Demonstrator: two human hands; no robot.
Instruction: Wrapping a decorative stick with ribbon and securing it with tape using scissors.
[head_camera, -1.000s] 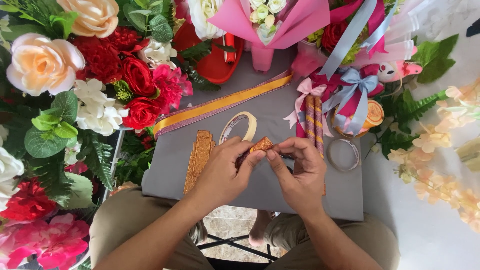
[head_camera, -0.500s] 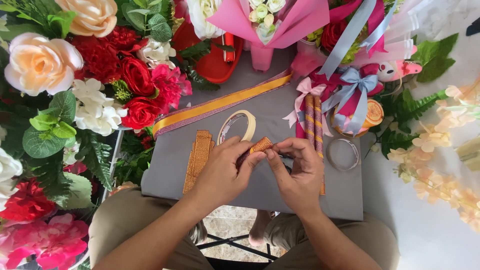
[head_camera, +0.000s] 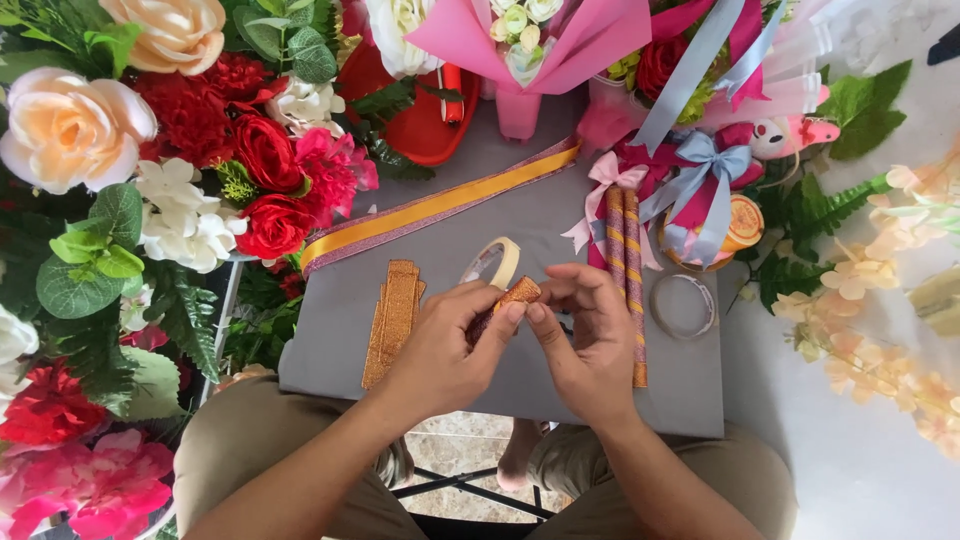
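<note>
Over the desk (head_camera: 420, 300): both hands work beside the tape roll (head_camera: 492, 264).
Left hand (head_camera: 440, 350): grip pinching the gold ribbon piece (head_camera: 508, 300).
Right hand (head_camera: 592, 345): grip pinching its other side.
Done: cut gold strips (head_camera: 394, 318) lie left of the tape roll.
Left: this piece is only partly rolled.

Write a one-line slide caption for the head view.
Both hands, left hand and right hand, pinch a folded gold ribbon piece above a grey board amid artificial flowers.

Grey tabletop (head_camera: 520, 220); cream tape roll (head_camera: 492, 263); clear tape ring (head_camera: 683, 305); long gold-and-purple ribbon (head_camera: 440, 205); red tray (head_camera: 420, 125), contents unclear; artificial roses (head_camera: 265, 150).
</note>
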